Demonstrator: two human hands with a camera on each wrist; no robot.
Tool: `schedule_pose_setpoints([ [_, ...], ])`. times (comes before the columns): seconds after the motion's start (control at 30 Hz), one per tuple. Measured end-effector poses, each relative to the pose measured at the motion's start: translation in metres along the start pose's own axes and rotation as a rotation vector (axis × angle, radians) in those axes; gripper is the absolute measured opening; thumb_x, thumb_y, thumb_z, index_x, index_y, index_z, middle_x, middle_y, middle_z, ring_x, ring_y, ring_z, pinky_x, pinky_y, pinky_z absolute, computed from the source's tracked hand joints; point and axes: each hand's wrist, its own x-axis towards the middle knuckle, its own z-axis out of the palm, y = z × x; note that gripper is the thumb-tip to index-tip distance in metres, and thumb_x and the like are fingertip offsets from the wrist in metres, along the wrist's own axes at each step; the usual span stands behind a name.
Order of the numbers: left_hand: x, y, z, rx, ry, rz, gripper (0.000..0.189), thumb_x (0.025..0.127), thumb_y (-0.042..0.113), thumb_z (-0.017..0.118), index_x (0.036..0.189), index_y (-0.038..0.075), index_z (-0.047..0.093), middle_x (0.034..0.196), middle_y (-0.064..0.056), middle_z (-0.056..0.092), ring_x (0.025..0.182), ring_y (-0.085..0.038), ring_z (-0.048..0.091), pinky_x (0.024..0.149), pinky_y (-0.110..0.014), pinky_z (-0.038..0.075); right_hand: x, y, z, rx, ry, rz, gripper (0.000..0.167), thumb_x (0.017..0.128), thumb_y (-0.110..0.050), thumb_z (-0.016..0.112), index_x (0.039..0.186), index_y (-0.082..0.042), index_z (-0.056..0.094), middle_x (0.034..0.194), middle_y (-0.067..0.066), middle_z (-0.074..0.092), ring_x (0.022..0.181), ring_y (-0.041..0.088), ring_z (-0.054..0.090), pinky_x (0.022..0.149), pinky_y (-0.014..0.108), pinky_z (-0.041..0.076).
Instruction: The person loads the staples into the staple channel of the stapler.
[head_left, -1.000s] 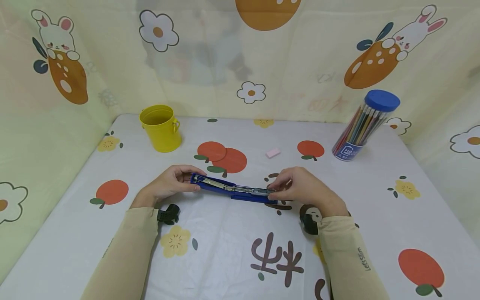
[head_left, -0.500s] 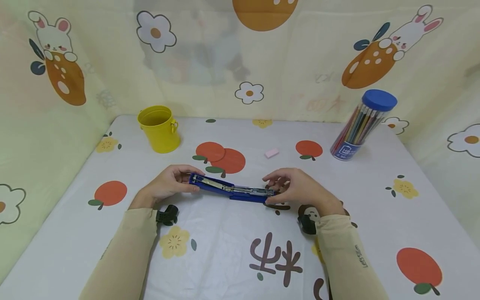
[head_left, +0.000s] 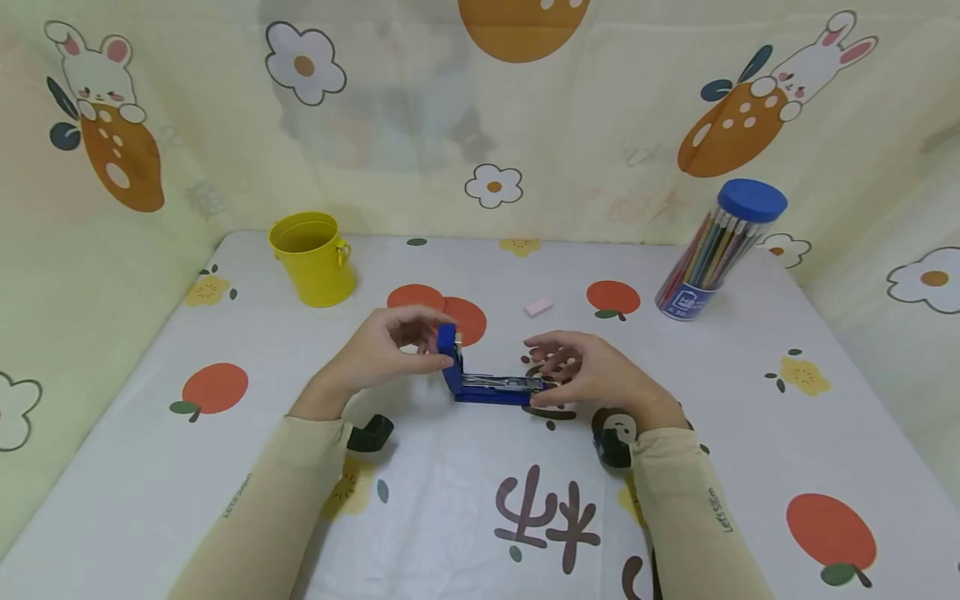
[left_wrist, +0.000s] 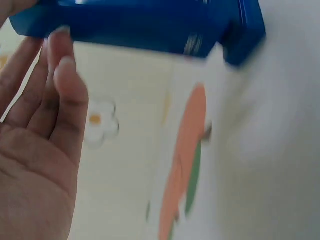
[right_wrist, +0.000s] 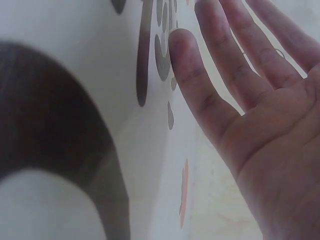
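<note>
A blue stapler [head_left: 491, 397] lies unfolded on the table in the head view, its base flat and the metal staple rail showing. Its top arm stands nearly upright at the left end. My left hand [head_left: 390, 350] pinches that raised arm between thumb and fingers. The left wrist view has the stapler's blue body [left_wrist: 145, 27] across its top, against the fingertips of the left hand [left_wrist: 45, 135]. At the base's right end is my right hand [head_left: 592, 371], thumb at the end of the base, other fingers loosely bent above. The right wrist view shows the fingers of the right hand [right_wrist: 270, 130] extended, nothing in them.
A small pink eraser [head_left: 537, 307] lies behind the stapler. At the back left stands a yellow bucket [head_left: 322, 271]; at the back right, a blue-lidded tub of pencils [head_left: 712, 258]. A patterned cloth [head_left: 420, 517] covers the table, and a printed curtain [head_left: 405, 142] hangs behind.
The left hand has swung the stapler's top arm up from almost flat to nearly upright, moving right and up. The right hand's fingers have lifted off the rail, its thumb staying at the base.
</note>
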Motion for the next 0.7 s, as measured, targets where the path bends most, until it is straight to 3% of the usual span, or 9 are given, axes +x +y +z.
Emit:
schedule_pose_setpoints([
  [0.2, 0.021, 0.008, 0.037, 0.169, -0.024, 0.033, 0.04, 0.082, 0.02, 0.085, 0.119, 0.014, 0.071, 0.098, 0.001, 0.066, 0.091, -0.034, 0.057, 0.074, -0.046, 0.049, -0.003, 0.0, -0.002, -0.005, 0.023, 0.016, 0.082, 0.072, -0.032, 0.093, 0.143, -0.014, 0.055, 0.127, 0.007, 0.064, 0.11, 0.027, 0.061, 0.094, 0.049, 0.052],
  [0.33, 0.027, 0.004, 0.054, 0.233, -0.044, 0.052, 0.044, 0.082, 0.022, 0.085, 0.122, 0.011, 0.07, 0.105, 0.007, 0.067, 0.098, -0.022, 0.058, 0.082, -0.042, 0.048, -0.004, -0.001, -0.003, 0.0, 0.037, 0.036, 0.085, 0.071, -0.033, 0.094, 0.144, -0.015, 0.054, 0.129, 0.006, 0.064, 0.115, 0.029, 0.059, 0.097, 0.054, 0.048],
  [0.5, 0.03, -0.002, 0.067, 0.291, -0.071, 0.035, 0.047, 0.082, 0.025, 0.085, 0.125, 0.012, 0.068, 0.103, 0.009, 0.067, 0.097, -0.01, 0.058, 0.083, -0.037, 0.047, -0.007, -0.004, -0.006, 0.036, 0.042, 0.057, 0.088, 0.071, -0.032, 0.094, 0.146, -0.016, 0.051, 0.131, 0.007, 0.062, 0.12, 0.032, 0.057, 0.1, 0.056, 0.046],
  [0.7, 0.029, -0.009, 0.075, 0.272, -0.095, -0.025, 0.049, 0.085, 0.028, 0.084, 0.129, 0.016, 0.067, 0.107, 0.009, 0.066, 0.099, -0.01, 0.058, 0.085, -0.033, 0.051, -0.011, -0.006, -0.009, 0.045, 0.059, 0.065, 0.09, 0.071, -0.031, 0.094, 0.148, -0.017, 0.05, 0.134, 0.008, 0.059, 0.122, 0.034, 0.056, 0.097, 0.057, 0.048],
])
